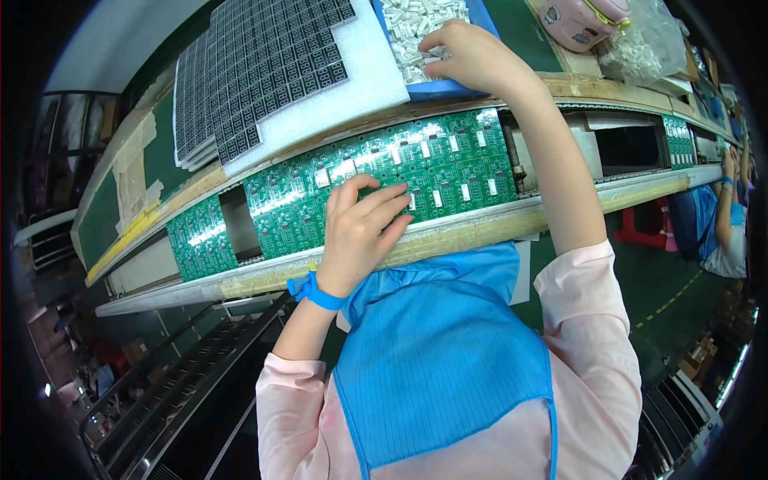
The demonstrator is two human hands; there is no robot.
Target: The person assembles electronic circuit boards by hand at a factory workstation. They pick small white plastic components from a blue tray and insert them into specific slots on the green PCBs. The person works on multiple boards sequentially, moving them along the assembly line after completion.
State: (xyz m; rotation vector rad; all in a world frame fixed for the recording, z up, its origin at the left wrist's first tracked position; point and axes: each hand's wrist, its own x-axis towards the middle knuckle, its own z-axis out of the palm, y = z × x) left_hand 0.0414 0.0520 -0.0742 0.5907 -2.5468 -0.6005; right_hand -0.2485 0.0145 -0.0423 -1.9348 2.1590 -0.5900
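A green circuit board lies on the rail line before me, with several small white rectangular parts standing on it. Over its lower middle rests my left hand, wearing a blue wrist strap. Its fingers are spread, with the fingertips close to one white part; nothing shows held in it. My right hand reaches into a blue tray heaped with loose white parts. Thumb and forefinger are apart among these parts, and I see nothing gripped between them.
Black display modules sit in rows on white foam left of the tray. A pink container and a clear bag of white parts stand at the far right. More boards lie along the rails; another person works further right.
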